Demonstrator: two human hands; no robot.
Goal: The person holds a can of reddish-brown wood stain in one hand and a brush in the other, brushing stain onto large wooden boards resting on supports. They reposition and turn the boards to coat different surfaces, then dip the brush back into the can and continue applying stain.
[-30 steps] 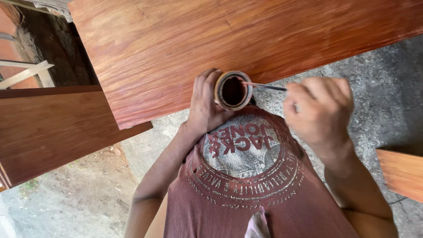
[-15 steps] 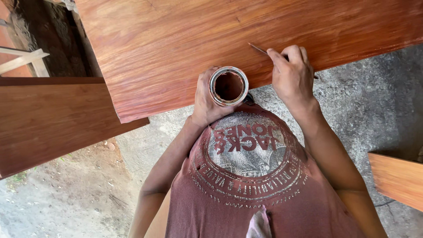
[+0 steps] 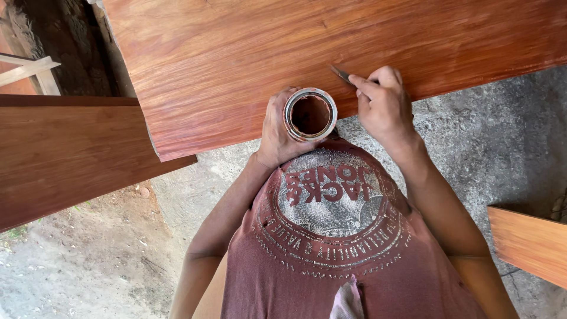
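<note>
Reddish board: left hand clasps can, right hand pinches tool.

Floor: rough grey concrete at right and centre; at lower left it gives way to bare dirt with small stones. Large reddish-brown wood panel fills the top, grain visible, glossy. Second panel at left, lower, partly under the first. Third board at right edge. Pale wood slat upper left. Daylight, soft.
</note>
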